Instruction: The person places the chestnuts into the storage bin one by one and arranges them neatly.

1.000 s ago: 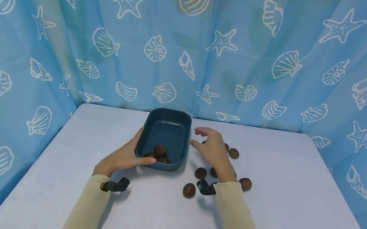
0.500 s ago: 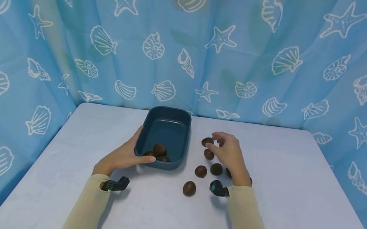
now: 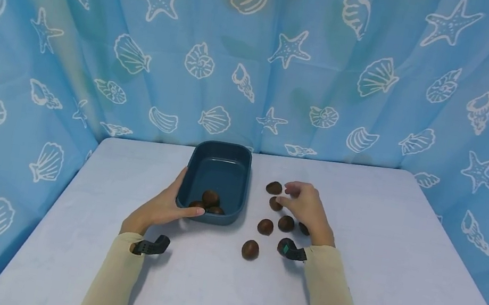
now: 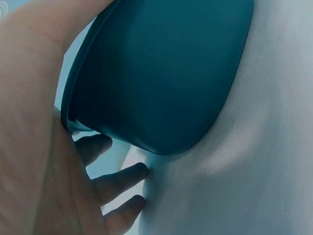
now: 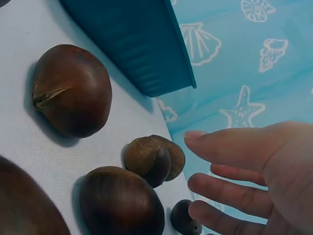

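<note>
At the left of centre my left hand (image 3: 162, 208) holds a dark teal plastic container (image 3: 220, 174) by its near left corner. Its thumb lies over the near rim, the fingers along the outer left wall. Inside, three brown chestnuts (image 3: 210, 198) gather at the near end. My right hand (image 3: 306, 204) is low over the loose chestnuts right of the container, its thumb tip overlapping one chestnut (image 3: 276, 204) in the head view. In the right wrist view thumb and fingers stand apart with nothing between them, and a small chestnut (image 5: 185, 218) lies near the fingertips.
More chestnuts lie on the white table (image 3: 191, 295): one farther back (image 3: 274, 188), several nearer me, including a front chestnut (image 3: 250, 250). My right hand and wrist camera (image 3: 292, 250) partly cover some. A blue shell-patterned curtain (image 3: 238, 76) hangs behind the table.
My right hand has moved from beside the container rightward to the chestnuts, then shifted slightly nearer me. The left hand and container keep their place; the head view has shifted a little.
</note>
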Tool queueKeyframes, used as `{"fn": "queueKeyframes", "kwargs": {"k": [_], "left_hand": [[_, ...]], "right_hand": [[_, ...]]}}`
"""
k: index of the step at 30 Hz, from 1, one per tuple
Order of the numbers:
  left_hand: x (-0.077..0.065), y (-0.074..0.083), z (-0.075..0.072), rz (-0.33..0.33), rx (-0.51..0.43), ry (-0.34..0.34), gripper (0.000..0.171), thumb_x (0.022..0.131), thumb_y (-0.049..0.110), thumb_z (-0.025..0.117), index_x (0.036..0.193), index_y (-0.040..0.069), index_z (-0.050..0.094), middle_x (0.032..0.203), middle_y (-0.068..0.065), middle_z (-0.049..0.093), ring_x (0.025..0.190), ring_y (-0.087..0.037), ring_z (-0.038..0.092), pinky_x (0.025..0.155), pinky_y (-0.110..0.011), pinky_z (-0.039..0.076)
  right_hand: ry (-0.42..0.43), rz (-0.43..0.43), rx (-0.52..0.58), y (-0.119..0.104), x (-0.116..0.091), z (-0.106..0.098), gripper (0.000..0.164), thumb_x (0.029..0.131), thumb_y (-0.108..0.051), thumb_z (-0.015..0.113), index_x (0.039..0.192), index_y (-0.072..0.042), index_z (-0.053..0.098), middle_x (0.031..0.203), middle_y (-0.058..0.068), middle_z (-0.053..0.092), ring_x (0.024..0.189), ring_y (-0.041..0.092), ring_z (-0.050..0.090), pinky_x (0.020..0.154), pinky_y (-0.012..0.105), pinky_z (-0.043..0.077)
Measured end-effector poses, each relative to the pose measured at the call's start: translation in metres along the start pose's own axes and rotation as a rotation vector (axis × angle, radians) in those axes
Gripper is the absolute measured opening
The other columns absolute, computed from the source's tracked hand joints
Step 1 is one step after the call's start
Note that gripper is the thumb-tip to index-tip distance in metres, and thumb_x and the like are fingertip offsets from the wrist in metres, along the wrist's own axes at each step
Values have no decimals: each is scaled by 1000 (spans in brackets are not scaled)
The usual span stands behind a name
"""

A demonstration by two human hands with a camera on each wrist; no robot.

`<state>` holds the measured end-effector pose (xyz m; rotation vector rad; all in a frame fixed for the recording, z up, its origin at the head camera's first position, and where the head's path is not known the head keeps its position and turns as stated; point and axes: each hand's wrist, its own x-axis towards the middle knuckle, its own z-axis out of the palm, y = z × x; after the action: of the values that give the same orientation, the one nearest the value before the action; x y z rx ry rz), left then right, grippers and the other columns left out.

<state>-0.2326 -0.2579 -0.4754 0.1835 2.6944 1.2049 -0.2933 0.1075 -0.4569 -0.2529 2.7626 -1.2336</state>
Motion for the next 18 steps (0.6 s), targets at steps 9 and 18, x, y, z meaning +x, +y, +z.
{"fn": "queueKeyframes", "kwargs": {"k": [9, 18], "left_hand": [[0, -1, 0, 15, -15, 6, 122, 86, 57, 77, 164, 40, -16, 177, -3, -1, 162, -38, 13, 122, -72, 23], [0, -2, 0, -28, 0, -2, 127, 83, 64, 77, 164, 37, -17, 177, -5, -1, 162, -39, 13, 123, -72, 23]], "right_hand": [[-37, 21, -45, 4, 5, 6, 49, 93, -23, 76, 135, 0, 65, 128, 19, 69, 120, 36, 62, 107, 54, 51], [-44, 24, -63, 4, 5, 13, 49, 90, -21, 80, 131, 1, 66, 125, 19, 69, 112, 33, 65, 103, 50, 53]]}}
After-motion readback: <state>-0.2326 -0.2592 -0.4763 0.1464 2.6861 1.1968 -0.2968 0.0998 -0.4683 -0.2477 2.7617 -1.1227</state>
